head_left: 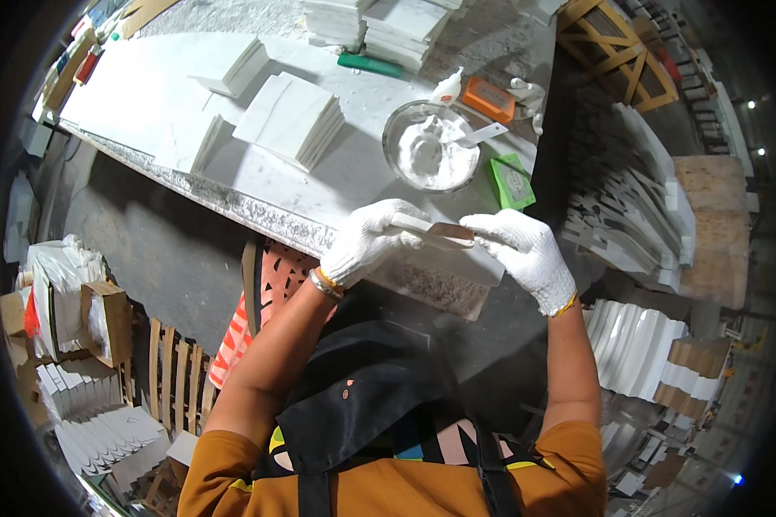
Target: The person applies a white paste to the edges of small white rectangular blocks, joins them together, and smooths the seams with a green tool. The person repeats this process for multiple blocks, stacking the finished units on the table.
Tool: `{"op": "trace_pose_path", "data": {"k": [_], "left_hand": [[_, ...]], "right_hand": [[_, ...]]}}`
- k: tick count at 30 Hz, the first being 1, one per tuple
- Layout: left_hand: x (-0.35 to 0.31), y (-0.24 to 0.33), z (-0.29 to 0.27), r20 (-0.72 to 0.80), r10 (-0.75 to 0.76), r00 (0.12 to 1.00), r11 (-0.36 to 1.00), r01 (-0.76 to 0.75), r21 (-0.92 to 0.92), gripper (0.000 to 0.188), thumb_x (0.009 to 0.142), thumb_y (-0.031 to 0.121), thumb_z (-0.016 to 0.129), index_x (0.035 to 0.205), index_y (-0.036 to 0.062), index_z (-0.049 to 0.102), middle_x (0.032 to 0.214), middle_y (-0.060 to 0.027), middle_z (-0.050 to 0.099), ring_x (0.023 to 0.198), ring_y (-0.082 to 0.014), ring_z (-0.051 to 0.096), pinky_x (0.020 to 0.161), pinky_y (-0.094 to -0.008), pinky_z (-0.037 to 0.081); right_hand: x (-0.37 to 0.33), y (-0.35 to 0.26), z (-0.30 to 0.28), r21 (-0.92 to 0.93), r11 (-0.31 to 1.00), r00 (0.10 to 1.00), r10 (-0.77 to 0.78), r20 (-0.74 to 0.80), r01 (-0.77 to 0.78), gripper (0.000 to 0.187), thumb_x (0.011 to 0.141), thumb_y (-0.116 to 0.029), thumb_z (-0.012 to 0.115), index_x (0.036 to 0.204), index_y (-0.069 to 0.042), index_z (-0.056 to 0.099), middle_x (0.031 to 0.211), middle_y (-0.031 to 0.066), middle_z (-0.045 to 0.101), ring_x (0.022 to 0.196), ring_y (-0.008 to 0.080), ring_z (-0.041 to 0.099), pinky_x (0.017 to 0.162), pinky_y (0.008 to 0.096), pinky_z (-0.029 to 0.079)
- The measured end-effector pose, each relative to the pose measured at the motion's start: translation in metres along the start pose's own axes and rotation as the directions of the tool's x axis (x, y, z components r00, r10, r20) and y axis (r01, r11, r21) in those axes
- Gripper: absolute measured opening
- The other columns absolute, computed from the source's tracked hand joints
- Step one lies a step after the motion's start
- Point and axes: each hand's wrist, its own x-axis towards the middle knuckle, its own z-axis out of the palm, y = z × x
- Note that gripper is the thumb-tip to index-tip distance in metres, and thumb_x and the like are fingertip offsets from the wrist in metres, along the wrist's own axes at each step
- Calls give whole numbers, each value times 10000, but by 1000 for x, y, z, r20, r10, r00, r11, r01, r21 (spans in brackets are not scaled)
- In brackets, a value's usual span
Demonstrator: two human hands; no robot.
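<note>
We see both hands pinched closed: the left hand (pixel 371 241) at nine o'clock and the right hand (pixel 528 257) at three grip one thin flat piece (pixel 447 233) between them. On the table (pixel 349 183), the paste bowl (pixel 391 160) sits at twelve, the green box (pixel 510 182) at two.

A pale tabletop (pixel 319 191) with a rough edge carries stacks of white slabs (pixel 286 116); taller piles (pixel 397 39) stand at its far side, a green bar (pixel 369 65) lying beside them; toward the right sit a glass bowl (pixel 388 148) of white paste (pixel 422 142), a white bottle (pixel 447 88), an orange block (pixel 489 98) and a green box (pixel 510 182).
</note>
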Motion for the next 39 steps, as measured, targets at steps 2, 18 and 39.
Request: {"op": "trace_pose_path", "data": {"k": [2,18,39], "left_hand": [[-1,0,0,-11,-11,1000,1000,11,5,283,765,18,764,1046,33,731,1060,-63,699,969,-169,664,846,-284,538],[-2,-10,5,-24,-26,999,985,22,-169,268,777,-27,745,1041,10,725,1100,-73,682,986,-152,640,831,-269,535],[-2,-27,2,-5,88,996,995,-88,-56,304,764,-17,726,1066,15,719,1099,-73,671,971,-174,644,834,-274,530]], "right_hand": [[-6,-7,6,-21,997,997,67,-39,-68,302,849,63,625,1139,23,703,1000,117,713,947,187,677,858,293,518],[-24,-17,63,194,950,928,287,-237,-244,305,899,-27,672,1203,-46,696,987,81,721,696,74,625,603,231,512],[-28,-29,83,319,901,806,414,-424,-295,315,932,-24,632,1245,-19,665,941,46,706,713,55,606,591,197,489]]}}
